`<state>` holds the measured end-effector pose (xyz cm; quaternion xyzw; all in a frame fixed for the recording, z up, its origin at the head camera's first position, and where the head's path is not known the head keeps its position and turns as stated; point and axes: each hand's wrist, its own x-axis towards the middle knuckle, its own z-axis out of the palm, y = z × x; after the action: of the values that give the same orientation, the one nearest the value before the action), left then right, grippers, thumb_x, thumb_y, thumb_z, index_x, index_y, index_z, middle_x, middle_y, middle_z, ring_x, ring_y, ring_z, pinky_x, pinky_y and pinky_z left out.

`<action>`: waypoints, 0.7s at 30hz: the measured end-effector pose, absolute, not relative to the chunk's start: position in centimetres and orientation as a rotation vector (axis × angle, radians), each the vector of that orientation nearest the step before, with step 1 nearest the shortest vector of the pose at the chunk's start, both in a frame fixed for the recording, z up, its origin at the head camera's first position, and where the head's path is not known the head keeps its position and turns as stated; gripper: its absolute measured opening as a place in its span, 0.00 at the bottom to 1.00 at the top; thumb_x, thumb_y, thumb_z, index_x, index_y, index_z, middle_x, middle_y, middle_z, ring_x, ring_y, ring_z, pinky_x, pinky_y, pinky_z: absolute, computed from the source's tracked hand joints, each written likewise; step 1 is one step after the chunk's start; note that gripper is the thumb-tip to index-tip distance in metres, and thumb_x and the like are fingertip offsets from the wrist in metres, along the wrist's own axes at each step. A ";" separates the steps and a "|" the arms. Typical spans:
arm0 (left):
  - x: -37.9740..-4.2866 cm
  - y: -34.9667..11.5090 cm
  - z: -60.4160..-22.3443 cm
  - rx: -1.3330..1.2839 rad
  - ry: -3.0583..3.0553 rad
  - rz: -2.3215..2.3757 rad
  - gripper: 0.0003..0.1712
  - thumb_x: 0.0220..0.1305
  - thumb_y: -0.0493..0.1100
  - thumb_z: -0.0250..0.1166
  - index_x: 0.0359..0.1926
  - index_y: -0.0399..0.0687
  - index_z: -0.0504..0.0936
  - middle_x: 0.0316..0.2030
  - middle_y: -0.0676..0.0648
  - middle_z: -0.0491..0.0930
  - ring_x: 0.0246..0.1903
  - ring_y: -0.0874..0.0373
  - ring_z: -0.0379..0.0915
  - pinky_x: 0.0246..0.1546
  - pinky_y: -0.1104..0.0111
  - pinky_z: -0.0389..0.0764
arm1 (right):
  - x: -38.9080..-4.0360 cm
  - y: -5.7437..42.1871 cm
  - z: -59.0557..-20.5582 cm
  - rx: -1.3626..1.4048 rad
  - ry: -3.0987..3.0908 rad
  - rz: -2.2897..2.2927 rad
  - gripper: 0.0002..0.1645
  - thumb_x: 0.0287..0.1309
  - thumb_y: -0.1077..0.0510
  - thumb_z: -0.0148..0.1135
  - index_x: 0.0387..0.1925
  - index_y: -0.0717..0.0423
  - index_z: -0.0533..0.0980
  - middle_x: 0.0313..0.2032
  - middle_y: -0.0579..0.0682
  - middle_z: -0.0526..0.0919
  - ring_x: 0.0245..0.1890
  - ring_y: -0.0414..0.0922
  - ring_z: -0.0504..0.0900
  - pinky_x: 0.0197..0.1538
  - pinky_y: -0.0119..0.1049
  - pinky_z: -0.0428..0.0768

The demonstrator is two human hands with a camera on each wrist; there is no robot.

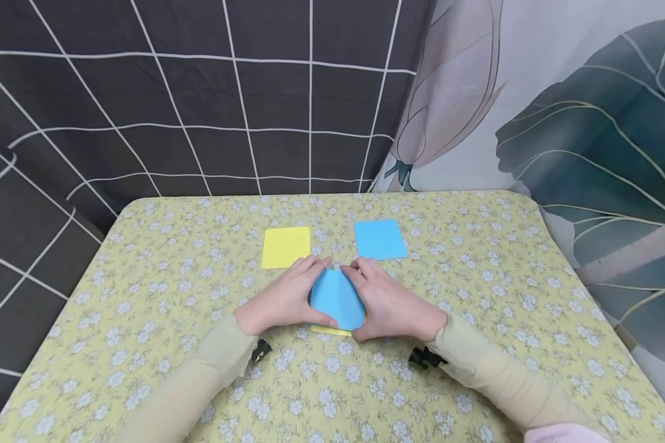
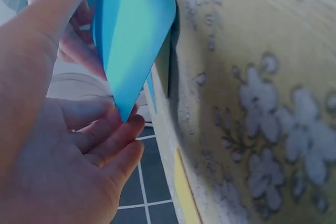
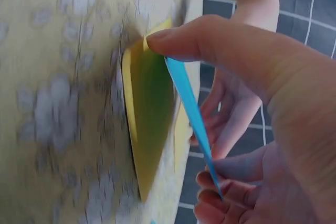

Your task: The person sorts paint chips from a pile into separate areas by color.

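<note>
Both hands hold a thin blue square card [image 1: 337,301] over the middle of the table, and it bows between them. My left hand [image 1: 288,296] grips its left side, thumb near the front corner and fingers at the far edge. On the opposite side my right hand [image 1: 392,303] pinches it, thumb at the near corner and fingers at the far one. Beneath lies a yellow card [image 3: 149,119], mostly covered in the head view. In the right wrist view the blue card [image 3: 191,103] shows almost edge-on, tilted above the yellow one.
Another yellow square card [image 1: 286,247] lies flat beyond the left hand. A second blue square card [image 1: 380,239] lies beyond the right hand. The table [image 1: 161,295] has a yellow floral cloth. Behind hang a dark grid-patterned curtain [image 1: 271,92] and a leaf-printed curtain [image 1: 598,141].
</note>
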<state>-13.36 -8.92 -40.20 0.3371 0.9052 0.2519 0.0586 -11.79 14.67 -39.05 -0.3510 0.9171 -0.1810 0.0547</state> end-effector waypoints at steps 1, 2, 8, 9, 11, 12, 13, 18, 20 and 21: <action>-13.4 -8.9 -40.1 1.031 2.743 0.766 0.69 0.42 0.68 0.81 0.76 0.36 0.60 0.65 0.44 0.68 0.60 0.53 0.66 0.62 0.61 0.73 | -12.0 14.9 -38.9 -1.059 2.780 -0.573 0.70 0.28 0.44 0.84 0.72 0.68 0.62 0.58 0.54 0.67 0.53 0.47 0.70 0.52 0.40 0.80; -13.4 -8.8 -40.1 1.041 2.745 0.766 0.71 0.40 0.68 0.82 0.76 0.37 0.59 0.66 0.44 0.67 0.61 0.53 0.65 0.63 0.61 0.72 | -12.2 15.0 -38.8 -1.053 2.777 -0.589 0.70 0.28 0.45 0.84 0.73 0.68 0.61 0.59 0.55 0.67 0.53 0.47 0.70 0.53 0.40 0.80; -14.0 -8.4 -39.7 1.083 2.780 0.771 0.70 0.39 0.58 0.86 0.77 0.35 0.57 0.69 0.41 0.64 0.67 0.49 0.61 0.69 0.60 0.65 | -13.3 16.1 -37.8 -1.046 2.784 -0.674 0.69 0.29 0.46 0.86 0.73 0.67 0.62 0.60 0.55 0.67 0.55 0.48 0.71 0.57 0.43 0.79; -14.3 -8.3 -39.6 1.088 2.790 0.772 0.70 0.40 0.57 0.86 0.76 0.34 0.57 0.69 0.40 0.64 0.67 0.48 0.60 0.70 0.60 0.64 | -13.5 16.3 -37.6 -1.045 2.789 -0.685 0.69 0.30 0.47 0.86 0.73 0.67 0.62 0.60 0.55 0.67 0.55 0.48 0.71 0.58 0.44 0.79; -14.8 -8.0 -39.3 1.091 2.812 0.777 0.69 0.41 0.56 0.86 0.76 0.34 0.58 0.70 0.40 0.64 0.68 0.48 0.60 0.70 0.59 0.63 | -14.0 16.6 -37.1 -1.041 2.805 -0.697 0.69 0.30 0.48 0.86 0.73 0.67 0.62 0.61 0.56 0.66 0.56 0.49 0.72 0.59 0.45 0.79; -15.2 -7.9 -39.2 1.090 2.821 0.787 0.68 0.41 0.55 0.86 0.76 0.34 0.58 0.70 0.40 0.64 0.68 0.48 0.60 0.70 0.59 0.63 | -14.3 16.7 -36.9 -1.036 2.813 -0.707 0.69 0.30 0.49 0.87 0.73 0.67 0.61 0.61 0.57 0.66 0.57 0.50 0.71 0.60 0.46 0.78; -15.5 -7.7 -39.1 1.087 2.830 0.793 0.68 0.41 0.56 0.85 0.76 0.34 0.58 0.70 0.40 0.64 0.68 0.48 0.60 0.71 0.59 0.63 | -14.6 16.9 -36.7 -1.029 2.823 -0.713 0.69 0.30 0.49 0.87 0.73 0.68 0.62 0.62 0.57 0.65 0.57 0.51 0.71 0.60 0.47 0.78; -17.6 -6.6 -38.1 1.077 2.864 0.828 0.66 0.43 0.59 0.84 0.76 0.37 0.59 0.71 0.42 0.65 0.69 0.49 0.60 0.71 0.59 0.63 | -16.4 17.7 -35.1 -0.974 2.937 -0.717 0.67 0.29 0.45 0.89 0.70 0.69 0.66 0.63 0.60 0.66 0.60 0.55 0.68 0.61 0.52 0.77; -18.5 -6.0 -37.5 1.076 2.876 0.832 0.65 0.44 0.59 0.83 0.76 0.37 0.60 0.72 0.42 0.64 0.70 0.48 0.59 0.71 0.58 0.62 | -17.1 18.1 -34.4 -0.949 2.979 -0.716 0.67 0.29 0.43 0.89 0.69 0.68 0.67 0.61 0.59 0.67 0.59 0.55 0.68 0.60 0.52 0.77; -18.9 -5.7 -37.2 1.076 2.885 0.828 0.65 0.45 0.59 0.83 0.76 0.37 0.60 0.72 0.42 0.64 0.71 0.48 0.58 0.71 0.58 0.61 | -17.5 18.3 -34.1 -0.947 2.996 -0.717 0.66 0.29 0.44 0.90 0.68 0.69 0.68 0.60 0.60 0.68 0.59 0.56 0.68 0.60 0.53 0.77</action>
<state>-18.92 -5.73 -37.20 0.3375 0.9045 0.2595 -0.0235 -17.47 18.31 -34.11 -0.2936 0.9288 -0.2223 -0.0405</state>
